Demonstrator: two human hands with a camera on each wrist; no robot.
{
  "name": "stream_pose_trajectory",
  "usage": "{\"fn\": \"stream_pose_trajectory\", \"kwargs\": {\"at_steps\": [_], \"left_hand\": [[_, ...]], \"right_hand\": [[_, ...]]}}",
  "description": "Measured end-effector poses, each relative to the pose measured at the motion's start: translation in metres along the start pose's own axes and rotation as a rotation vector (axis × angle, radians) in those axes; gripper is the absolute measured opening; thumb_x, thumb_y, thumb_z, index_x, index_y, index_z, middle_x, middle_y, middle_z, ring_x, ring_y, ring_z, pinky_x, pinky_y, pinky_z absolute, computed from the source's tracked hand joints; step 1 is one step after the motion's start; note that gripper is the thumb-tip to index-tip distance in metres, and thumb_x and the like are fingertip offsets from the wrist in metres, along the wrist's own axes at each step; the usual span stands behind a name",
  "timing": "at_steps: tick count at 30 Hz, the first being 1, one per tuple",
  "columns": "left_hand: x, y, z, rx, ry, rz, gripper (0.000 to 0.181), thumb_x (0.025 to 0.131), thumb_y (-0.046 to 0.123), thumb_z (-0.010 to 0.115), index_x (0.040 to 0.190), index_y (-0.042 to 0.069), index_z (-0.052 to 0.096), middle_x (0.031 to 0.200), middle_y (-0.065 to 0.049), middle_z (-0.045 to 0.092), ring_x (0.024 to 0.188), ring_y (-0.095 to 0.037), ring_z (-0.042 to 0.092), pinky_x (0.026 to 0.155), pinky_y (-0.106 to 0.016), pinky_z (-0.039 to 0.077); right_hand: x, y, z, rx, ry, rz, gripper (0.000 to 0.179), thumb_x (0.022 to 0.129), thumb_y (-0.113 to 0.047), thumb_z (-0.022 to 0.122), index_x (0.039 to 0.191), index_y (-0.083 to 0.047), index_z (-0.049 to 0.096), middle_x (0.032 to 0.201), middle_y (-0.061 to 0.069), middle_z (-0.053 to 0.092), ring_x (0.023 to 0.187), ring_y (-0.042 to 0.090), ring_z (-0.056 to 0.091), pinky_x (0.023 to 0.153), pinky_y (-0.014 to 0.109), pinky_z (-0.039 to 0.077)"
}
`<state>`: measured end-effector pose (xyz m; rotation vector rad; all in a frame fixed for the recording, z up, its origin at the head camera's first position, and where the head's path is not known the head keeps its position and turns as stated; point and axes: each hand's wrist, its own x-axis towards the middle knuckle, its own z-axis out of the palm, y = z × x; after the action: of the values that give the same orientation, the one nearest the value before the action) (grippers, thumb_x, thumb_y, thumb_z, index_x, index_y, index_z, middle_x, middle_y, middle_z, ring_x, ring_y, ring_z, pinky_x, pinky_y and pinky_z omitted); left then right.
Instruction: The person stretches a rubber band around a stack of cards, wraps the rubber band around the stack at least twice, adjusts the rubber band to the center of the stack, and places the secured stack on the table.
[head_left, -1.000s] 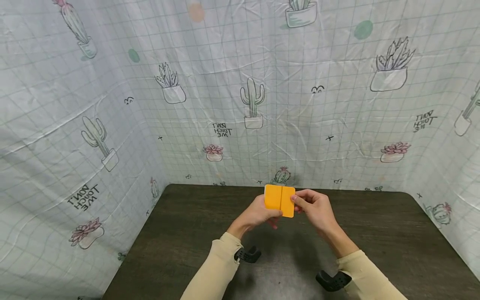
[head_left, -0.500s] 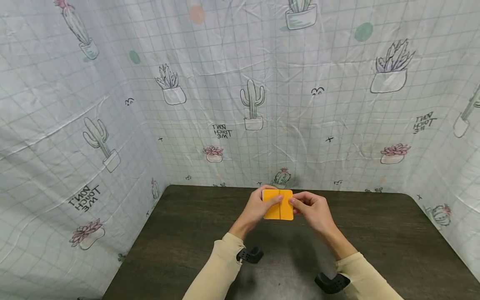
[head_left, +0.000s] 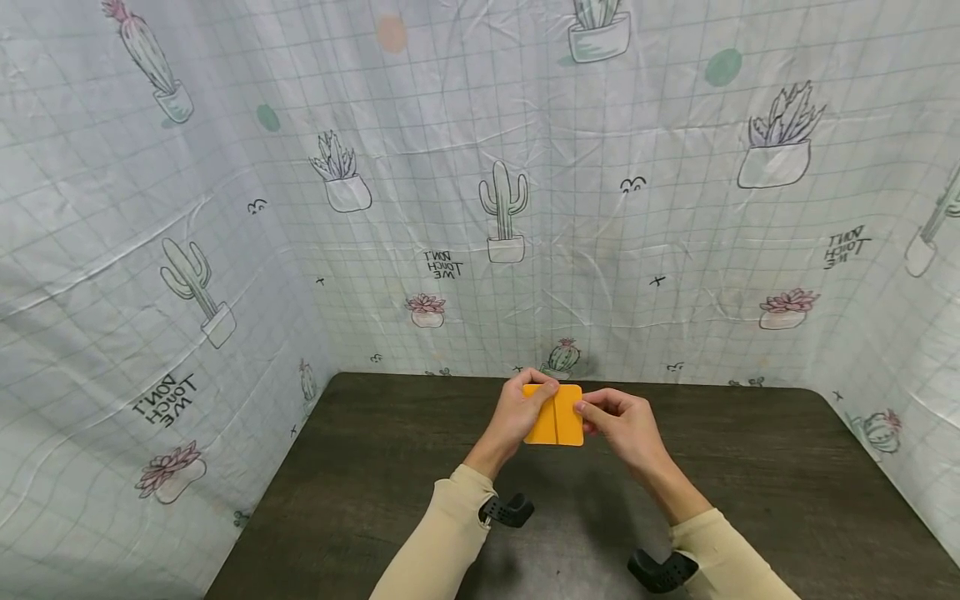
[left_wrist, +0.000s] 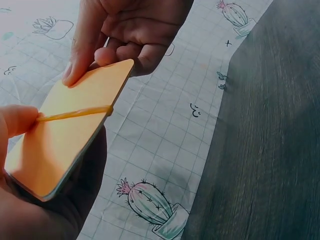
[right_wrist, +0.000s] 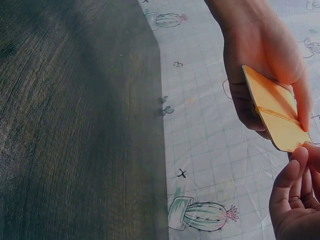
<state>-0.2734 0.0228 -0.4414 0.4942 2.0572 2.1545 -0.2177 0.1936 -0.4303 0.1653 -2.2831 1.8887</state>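
Between both hands, raised over the table, is a thin orange card-like square [head_left: 570, 421] with rounded corners. A narrow yellow rubber band [left_wrist: 75, 114] runs across the middle of its face and wraps over the edge. My left hand [head_left: 516, 414] grips the square from the left, thumb on the face by the band, fingers behind. With thumb and fingertips, my right hand [head_left: 628, 427] pinches the right edge. In the right wrist view the orange square [right_wrist: 282, 132] tilts, and its back is hidden.
A dark wood-grain table [head_left: 360, 500] lies beneath the hands. Behind and at the sides hangs a pale gridded curtain [head_left: 600, 292] printed with potted cacti. Each wrist wears a black strap [head_left: 510, 510].
The left thumb has moved from the square's lower edge up along the band to near its upper edge. Both hands and the square have sunk slightly; the right pinch stays.
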Motion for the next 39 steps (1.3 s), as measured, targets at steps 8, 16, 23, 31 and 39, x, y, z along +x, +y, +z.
{"fn": "stream_pose_trajectory", "kwargs": {"at_steps": [8, 16, 23, 31, 39], "left_hand": [[-0.0006, -0.0018, -0.0025, -0.031, 0.019, 0.015, 0.027, 0.091, 0.035, 0.059, 0.104, 0.011, 0.06, 0.086, -0.006, 0.06, 0.067, -0.017, 0.059, 0.057, -0.028, 0.052], [-0.0057, -0.0037, -0.0015, 0.033, -0.048, 0.032, 0.025, 0.1, 0.034, 0.039, 0.107, 0.011, 0.049, 0.076, -0.003, 0.05, 0.06, -0.014, 0.05, 0.054, -0.025, 0.044], [-0.0081, -0.0038, 0.0024, 0.018, -0.08, 0.003, 0.025, 0.102, 0.035, 0.031, 0.103, 0.012, 0.04, 0.076, -0.004, 0.047, 0.059, -0.015, 0.049, 0.052, -0.025, 0.042], [-0.0059, -0.0055, 0.0019, 0.021, -0.072, 0.005, 0.025, 0.102, 0.035, 0.03, 0.101, 0.012, 0.041, 0.076, -0.003, 0.045, 0.058, -0.015, 0.047, 0.051, -0.025, 0.041], [-0.0078, -0.0083, -0.0017, 0.032, -0.017, -0.036, 0.024, 0.102, 0.031, 0.034, 0.101, 0.008, 0.043, 0.074, -0.004, 0.044, 0.057, -0.016, 0.044, 0.052, -0.026, 0.039]], "right_hand": [[0.0019, 0.0025, -0.0008, 0.026, 0.037, 0.01, 0.028, 0.087, -0.023, 0.066, 0.099, 0.003, 0.066, 0.082, 0.019, 0.062, 0.067, 0.028, 0.059, 0.064, 0.037, 0.054], [0.0021, 0.0032, -0.0026, 0.039, 0.064, 0.003, 0.029, 0.085, -0.023, 0.068, 0.103, -0.001, 0.066, 0.081, 0.017, 0.062, 0.064, 0.022, 0.058, 0.063, 0.039, 0.054], [0.0006, 0.0069, -0.0018, -0.037, 0.085, -0.066, 0.027, 0.085, -0.023, 0.069, 0.105, -0.005, 0.068, 0.076, 0.017, 0.061, 0.065, 0.031, 0.059, 0.06, 0.038, 0.054], [0.0004, 0.0056, -0.0001, -0.162, 0.1, -0.142, 0.025, 0.087, -0.022, 0.067, 0.106, -0.006, 0.068, 0.073, 0.01, 0.063, 0.06, 0.022, 0.059, 0.055, 0.03, 0.053], [-0.0034, 0.009, -0.0006, -0.163, 0.06, -0.03, 0.024, 0.087, -0.031, 0.065, 0.093, -0.008, 0.069, 0.077, 0.016, 0.063, 0.066, 0.034, 0.058, 0.054, 0.032, 0.051]]}}
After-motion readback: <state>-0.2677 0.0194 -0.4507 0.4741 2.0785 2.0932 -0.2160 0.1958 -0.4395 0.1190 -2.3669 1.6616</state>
